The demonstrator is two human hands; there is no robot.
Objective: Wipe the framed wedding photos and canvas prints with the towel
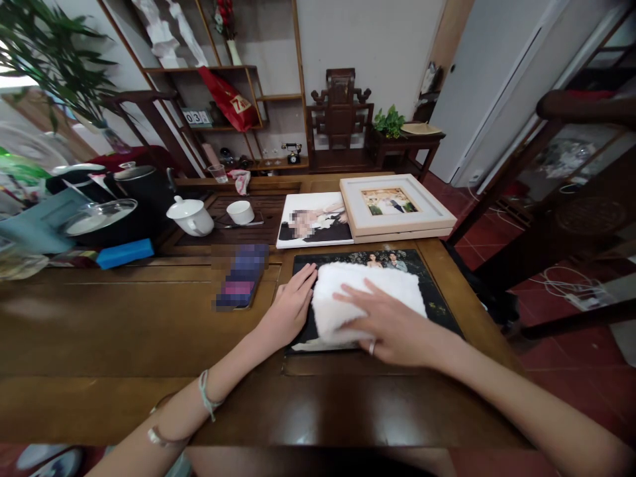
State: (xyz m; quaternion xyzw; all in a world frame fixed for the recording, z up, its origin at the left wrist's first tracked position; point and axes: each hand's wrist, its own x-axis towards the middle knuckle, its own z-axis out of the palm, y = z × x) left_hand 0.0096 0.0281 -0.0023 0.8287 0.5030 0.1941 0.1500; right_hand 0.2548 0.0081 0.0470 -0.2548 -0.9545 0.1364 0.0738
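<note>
Wooden table (99, 331): filled most of the lower frame. Shelf unit (278, 98) stood against the wall, upper left of centre; carved chair (340, 109) stood to its right, upper centre.

Dark photo panel (437, 308): lay flat on the table, right of centre, two figures visible near its top edge. Pale framed picture (392, 202) lay face up behind it, on top of what looked like a second frame. White cloth (332, 305) was spread over the middle of the panel, covering much of its surface.

Right hand (392, 328): palm down on the cloth, fingers spread and pointing left; not clenched, no grasp seen. Left hand (293, 305): fingers straight and together, laid along the panel's left side, fingertips at the cloth's left edge; not clenched. Thumb placement unclear.

Photo print (315, 222) lay just left of the framed picture, near centre. Black kettle (136, 189) stood at left. Phone (243, 275), blurred out in part, lay left of the panel, apart from it. White lidded pot (191, 216) stood left of centre; blue block (126, 253) lay farther left; white cup (240, 212) stood right of the pot.

Smallest item: ring (371, 347) on a finger of the right hand.
</note>
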